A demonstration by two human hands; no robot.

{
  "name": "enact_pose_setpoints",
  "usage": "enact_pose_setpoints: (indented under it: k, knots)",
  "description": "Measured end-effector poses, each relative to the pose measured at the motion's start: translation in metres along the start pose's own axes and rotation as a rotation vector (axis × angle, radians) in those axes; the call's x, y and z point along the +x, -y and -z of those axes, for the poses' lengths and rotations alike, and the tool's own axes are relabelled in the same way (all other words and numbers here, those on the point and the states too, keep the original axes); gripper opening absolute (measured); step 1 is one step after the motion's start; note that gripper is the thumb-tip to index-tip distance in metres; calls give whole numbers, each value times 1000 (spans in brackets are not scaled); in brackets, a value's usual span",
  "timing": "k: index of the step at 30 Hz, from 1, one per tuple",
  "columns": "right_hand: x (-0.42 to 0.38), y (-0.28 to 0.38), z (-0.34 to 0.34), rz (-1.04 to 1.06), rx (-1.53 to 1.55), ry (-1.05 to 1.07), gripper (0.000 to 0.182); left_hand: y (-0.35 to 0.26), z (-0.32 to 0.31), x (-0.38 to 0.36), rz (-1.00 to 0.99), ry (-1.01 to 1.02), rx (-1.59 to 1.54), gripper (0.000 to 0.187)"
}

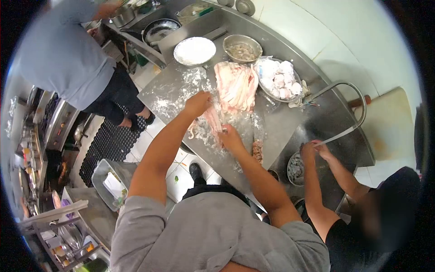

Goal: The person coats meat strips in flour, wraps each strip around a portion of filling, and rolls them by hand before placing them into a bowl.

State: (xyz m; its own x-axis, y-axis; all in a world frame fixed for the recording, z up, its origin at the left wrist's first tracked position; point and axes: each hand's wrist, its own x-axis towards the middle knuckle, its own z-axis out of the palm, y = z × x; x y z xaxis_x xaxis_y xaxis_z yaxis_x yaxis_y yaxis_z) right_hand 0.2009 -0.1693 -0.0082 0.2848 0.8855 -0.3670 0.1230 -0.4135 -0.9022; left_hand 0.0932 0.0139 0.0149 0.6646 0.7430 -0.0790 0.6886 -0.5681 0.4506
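A strip of raw pale-pink meat [211,119] stretches between my two hands over the floured steel table. My left hand [198,103] is closed on its far end. At its near end, the fingers of my right hand [231,137] pinch the strip. Just beyond lies a stack of similar raw meat strips [236,86]. A small pale scrap [192,130] rests by the strip's left side. To the right of my right hand lies a long narrow tool with a speckled brown handle [257,151], which looks like a knife.
Behind the meat stand a bowl of white flour [195,51], a metal bowl [243,48] and a dish of white-dusted lumps [281,80]. At right, a co-worker's hands [312,149] are over a sink bowl [297,170], near a curved faucet [362,106]. Another person [68,54] stands left.
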Motion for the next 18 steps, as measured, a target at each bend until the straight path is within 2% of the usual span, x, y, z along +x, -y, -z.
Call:
enact_pose_setpoints:
  k: [4,7,8,10,13,14,15,18]
  knots:
    - [-19,7,7,138,-230,-136,32,6,-10,-6,-63,-216,-15,24]
    - [-26,29,34,14,-402,-124,31,-6,-3,-8,-159,-368,3,23]
    - [-21,26,44,86,-366,-135,31,-11,0,-9,-189,-408,-5,23]
    - [-4,23,64,230,-293,-152,30,-29,0,-4,-271,-418,31,22]
    - [15,40,80,328,-401,-268,29,-50,-11,12,-349,-415,42,21]
    - [16,43,82,301,-395,-261,28,-55,-17,15,-367,-408,37,21]
    - [16,46,84,274,-390,-254,28,-62,-16,14,-331,-314,92,21]
    - [13,35,86,228,-343,-214,26,-59,-26,17,-360,-382,93,18]
